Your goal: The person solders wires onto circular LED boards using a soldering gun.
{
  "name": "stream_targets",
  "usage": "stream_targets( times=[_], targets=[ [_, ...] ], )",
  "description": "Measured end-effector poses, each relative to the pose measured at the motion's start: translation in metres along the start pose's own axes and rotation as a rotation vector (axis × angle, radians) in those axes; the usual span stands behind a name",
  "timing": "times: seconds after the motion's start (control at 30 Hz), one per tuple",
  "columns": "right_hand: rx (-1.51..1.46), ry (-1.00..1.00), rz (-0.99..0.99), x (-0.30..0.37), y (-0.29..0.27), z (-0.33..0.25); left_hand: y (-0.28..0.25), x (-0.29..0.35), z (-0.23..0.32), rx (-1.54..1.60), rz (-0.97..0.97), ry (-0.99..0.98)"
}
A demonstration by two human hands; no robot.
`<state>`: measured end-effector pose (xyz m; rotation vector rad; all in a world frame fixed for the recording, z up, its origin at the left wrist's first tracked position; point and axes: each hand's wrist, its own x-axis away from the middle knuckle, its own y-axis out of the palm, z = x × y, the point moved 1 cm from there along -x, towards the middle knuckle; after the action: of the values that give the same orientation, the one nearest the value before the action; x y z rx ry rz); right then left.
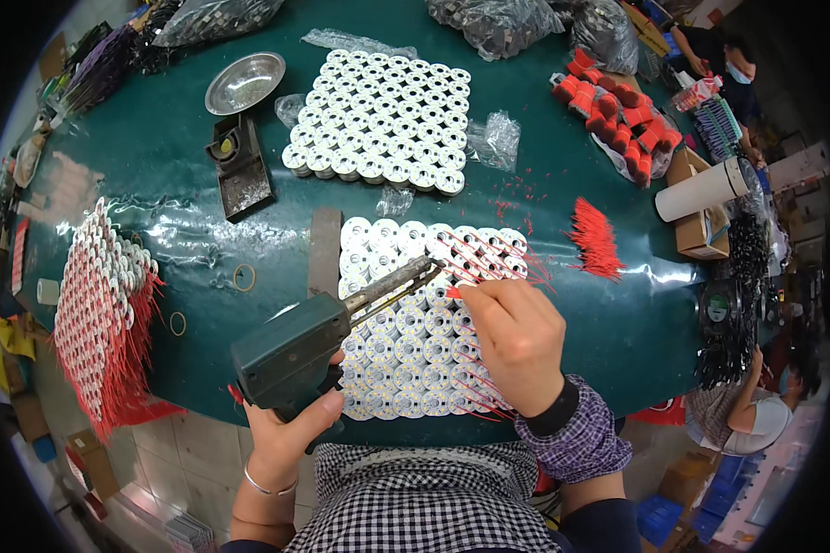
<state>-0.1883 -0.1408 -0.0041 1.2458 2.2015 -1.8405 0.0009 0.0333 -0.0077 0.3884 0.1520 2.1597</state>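
While my left hand (281, 433) grips the soldering gun (295, 346) and my right hand (516, 336) pinches a red wire (454, 293) onto the boards (406, 346) (mid-counter), soldering appears underway; next needs tip meeting wire end.

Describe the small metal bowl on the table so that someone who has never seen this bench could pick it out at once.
Start from the dark green table and go to its far left part, beyond the upper block of round white discs. The metal bowl sits there, just behind a dark tool stand. It is the only shiny, silver, shallow round dish among the white discs and plastic bags.
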Motion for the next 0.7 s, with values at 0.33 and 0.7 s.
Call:
stream_targets(
  times=[0.33,0.7],
  targets=[
    [-0.007,0.035,-0.041,0.01,0.017,0.003,0.008,-0.001,-0.004,-0.521,-0.02,0.219],
    [0.025,0.005,-0.041,0.011,0.02,0.005,0.016,-0.005,0.004,-0.569,-0.098,0.25]
  ],
)
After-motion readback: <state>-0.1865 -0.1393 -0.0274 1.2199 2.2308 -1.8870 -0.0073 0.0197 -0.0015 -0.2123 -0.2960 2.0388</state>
